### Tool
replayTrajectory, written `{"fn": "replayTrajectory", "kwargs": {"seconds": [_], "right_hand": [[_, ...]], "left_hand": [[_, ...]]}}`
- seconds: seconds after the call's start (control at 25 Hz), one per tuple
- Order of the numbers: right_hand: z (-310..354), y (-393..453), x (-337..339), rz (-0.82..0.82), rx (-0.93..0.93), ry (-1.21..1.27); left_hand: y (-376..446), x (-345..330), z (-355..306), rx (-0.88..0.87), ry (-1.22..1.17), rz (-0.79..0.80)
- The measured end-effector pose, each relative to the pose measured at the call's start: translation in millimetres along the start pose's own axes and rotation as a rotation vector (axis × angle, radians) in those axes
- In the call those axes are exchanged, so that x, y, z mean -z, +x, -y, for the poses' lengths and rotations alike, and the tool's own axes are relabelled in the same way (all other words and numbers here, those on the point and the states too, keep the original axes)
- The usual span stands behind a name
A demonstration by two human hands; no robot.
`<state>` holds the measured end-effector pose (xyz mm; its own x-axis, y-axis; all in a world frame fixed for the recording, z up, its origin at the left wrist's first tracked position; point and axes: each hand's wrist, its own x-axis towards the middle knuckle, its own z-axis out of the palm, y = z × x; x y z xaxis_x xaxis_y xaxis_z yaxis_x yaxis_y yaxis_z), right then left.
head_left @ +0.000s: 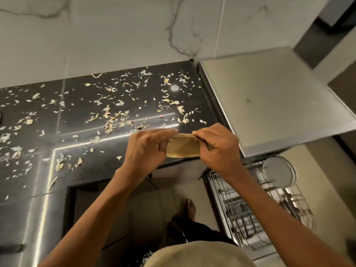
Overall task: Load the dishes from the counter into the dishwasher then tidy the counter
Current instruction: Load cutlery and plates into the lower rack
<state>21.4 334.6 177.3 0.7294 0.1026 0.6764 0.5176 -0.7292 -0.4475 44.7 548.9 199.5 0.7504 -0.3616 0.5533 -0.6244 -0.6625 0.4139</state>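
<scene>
Both hands hold a small tan cloth pad (182, 149) over the front right edge of the black counter (81, 143). My left hand (148, 149) pinches its left end and my right hand (217, 149) grips its right end. Pale vegetable peelings and scraps (113, 116) lie scattered all over the counter. Below right, the pulled-out dishwasher rack (250, 209) carries a round steel plate (279, 172) standing at its far end.
A grey appliance top (269, 101) adjoins the counter on the right, above the rack. A marble wall (115, 31) backs the counter. A dark recess (86, 205) opens under the counter edge. A bare foot (189, 207) stands on the tiled floor.
</scene>
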Motion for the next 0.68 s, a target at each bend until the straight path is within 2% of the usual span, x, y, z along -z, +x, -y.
{"fn": "replayTrajectory", "kwargs": {"seconds": [0.2, 0.4, 0.68], "right_hand": [[2.3, -58.4, 46.7, -0.074, 0.063, -0.111], [-2.3, -135.7, 97.5, -0.047, -0.030, -0.177], [-33.2, -234.3, 178.9, -0.046, -0.195, -0.271]], "left_hand": [[-30.7, -29.6, -42.9, -0.120, -0.038, -0.046], [-57.7, -74.3, -96.1, -0.314, -0.189, -0.120], [-82.3, -153.5, -189.0, -0.418, -0.291, 0.021]]}}
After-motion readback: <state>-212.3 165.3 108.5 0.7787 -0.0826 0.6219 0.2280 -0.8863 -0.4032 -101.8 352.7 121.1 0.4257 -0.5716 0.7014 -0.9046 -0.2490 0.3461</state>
